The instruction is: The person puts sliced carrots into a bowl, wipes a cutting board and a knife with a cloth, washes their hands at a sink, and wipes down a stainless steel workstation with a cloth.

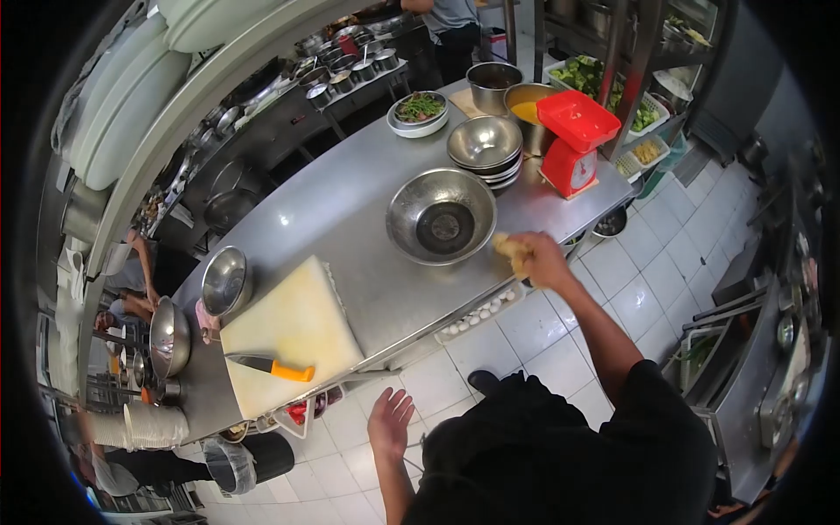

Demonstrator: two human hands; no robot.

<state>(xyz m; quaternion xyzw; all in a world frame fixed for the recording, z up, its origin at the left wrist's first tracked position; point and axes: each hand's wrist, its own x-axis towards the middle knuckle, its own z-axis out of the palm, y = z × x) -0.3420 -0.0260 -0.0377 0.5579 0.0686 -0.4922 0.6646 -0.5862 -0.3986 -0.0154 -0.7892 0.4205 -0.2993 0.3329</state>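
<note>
My right hand [544, 261] is closed around a knobbly tan piece [512, 254] that looks like ginger root, at the table's front edge. Just left of it, a wide steel bowl [402, 214] stands on the steel table, with only a dark round patch showing at its bottom. My left hand [391, 424] hangs in front of the table over the floor, fingers apart and nothing in it. Nearest to that hand on the table is a white cutting board [306, 337]. A knife with an orange handle [293, 372] lies flat on the board, blade pointing left.
Stacked steel bowls [484, 140], a red scale [570, 171] and a pot of yellow liquid [527, 109] stand at the right. A plate of greens [420, 108] sits farther back. Left of the board are steel bowls [226, 280]. Below the edge is a tray of eggs [477, 317]. Other people stand beyond.
</note>
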